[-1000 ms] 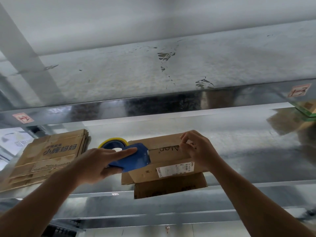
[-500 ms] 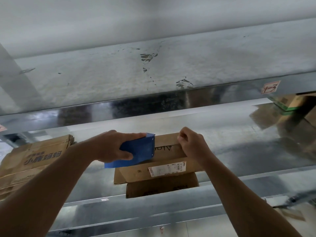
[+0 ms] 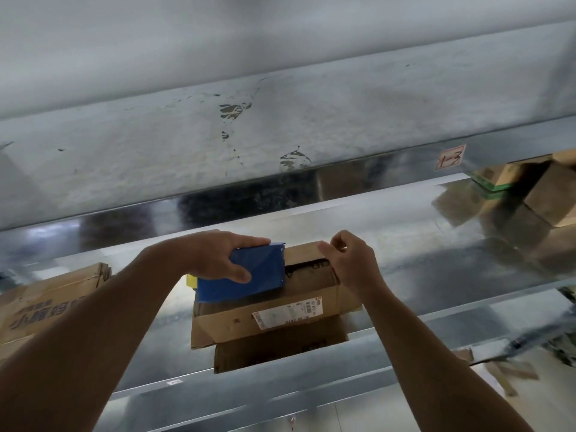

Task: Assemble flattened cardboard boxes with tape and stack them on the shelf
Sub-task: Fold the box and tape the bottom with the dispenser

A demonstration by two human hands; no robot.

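Left hand [image 3: 215,260] grips blue tape dispenser [image 3: 252,275] on brown, white-labelled box [image 3: 280,321]; right hand [image 3: 350,265] pinches its flap [image 3: 304,252].

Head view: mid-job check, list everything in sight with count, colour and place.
cardboard box: one, brown with a white label, centre of the shelf
tape dispenser: one, blue, yellow roll edge showing, on the box's top left
flattened cardboard: one stack, brown, shelf far left
shelf: one, silver metal, under the box
other boxes: several, brown, one green-banded, shelf far right
tag: one, pale with red writing, upper beam, right
left hand: grips the tape dispenser
right hand: pinches the box's far top edge
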